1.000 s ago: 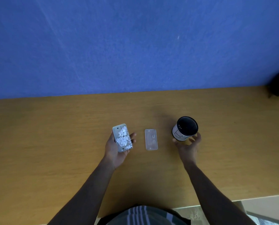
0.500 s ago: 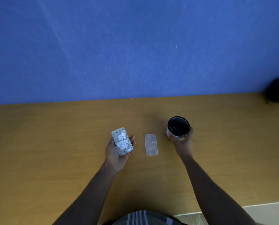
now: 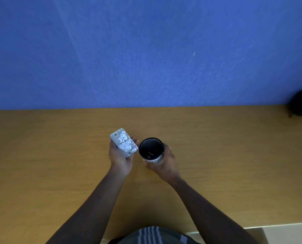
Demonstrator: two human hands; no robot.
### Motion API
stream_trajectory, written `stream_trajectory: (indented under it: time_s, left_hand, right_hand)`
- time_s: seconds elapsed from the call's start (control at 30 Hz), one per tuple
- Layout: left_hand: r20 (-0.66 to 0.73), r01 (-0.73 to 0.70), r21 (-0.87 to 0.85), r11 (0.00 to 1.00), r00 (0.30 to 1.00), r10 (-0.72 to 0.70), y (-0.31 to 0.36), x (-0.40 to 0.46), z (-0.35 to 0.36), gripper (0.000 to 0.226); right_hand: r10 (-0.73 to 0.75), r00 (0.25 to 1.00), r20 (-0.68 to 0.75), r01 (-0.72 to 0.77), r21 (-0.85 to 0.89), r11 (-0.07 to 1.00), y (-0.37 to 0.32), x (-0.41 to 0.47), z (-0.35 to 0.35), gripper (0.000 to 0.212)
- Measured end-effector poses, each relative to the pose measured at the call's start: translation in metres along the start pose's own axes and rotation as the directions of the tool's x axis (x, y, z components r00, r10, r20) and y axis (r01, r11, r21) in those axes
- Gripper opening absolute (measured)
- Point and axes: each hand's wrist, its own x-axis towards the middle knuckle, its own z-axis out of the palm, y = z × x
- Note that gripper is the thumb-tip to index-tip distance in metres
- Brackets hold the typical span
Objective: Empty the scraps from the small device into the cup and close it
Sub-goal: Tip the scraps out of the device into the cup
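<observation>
fingers [image 3: 135,140] cradle the device [image 3: 123,142]; right hand [image 3: 166,162] grips the cup [image 3: 151,150], hiding its base.

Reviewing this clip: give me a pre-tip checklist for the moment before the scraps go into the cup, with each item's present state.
1. Device open, scraps exposed: ok. The small device lies face up in the left hand with the white scraps showing.
2. Cup held firmly: ok. The right hand wraps the cup from below.
3. Cup mouth facing up and unobstructed: ok; a few white bits lie inside.
4. Cup close beside the device: ok, but the device is not yet over the mouth.
5. Device cover within reach for closing: cannot tell; no cover shows on the table.
6. Scraps spilled on the table: none visible, ok.
</observation>
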Motion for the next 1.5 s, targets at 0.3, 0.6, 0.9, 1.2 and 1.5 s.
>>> stream_trajectory:
  time_s: [0.3,0.6,0.9,1.2,1.5]
  left_hand:
    - [-0.016,-0.216,0.184,0.959,0.975,0.223,0.008,-0.004,0.016,0.06]
    - [0.36,-0.604,0.477,0.638,0.797,0.486,0.005,-0.012,0.028,0.051]
    - [0.633,-0.797,0.536,0.278,0.597,0.492,0.008,-0.005,0.031,0.036]
    - [0.846,-0.885,0.463,-0.052,0.424,0.323,0.018,-0.004,0.036,0.04]
    - [0.964,-0.879,0.263,-0.398,0.249,0.087,0.032,-0.01,0.047,0.043]
  right_hand:
    - [-0.055,0.996,0.064,0.057,-0.025,0.998,-0.027,-0.001,0.017,0.084]
    - [-0.048,0.998,0.036,0.048,0.01,0.999,-0.032,0.002,0.013,0.085]
    - [-0.035,0.999,0.0,0.034,0.046,0.998,-0.035,0.004,0.011,0.088]
    - [-0.046,0.999,-0.014,0.047,0.06,0.997,-0.041,0.007,0.008,0.089]
    - [-0.032,0.999,-0.034,0.034,0.064,0.997,-0.038,0.008,0.009,0.082]
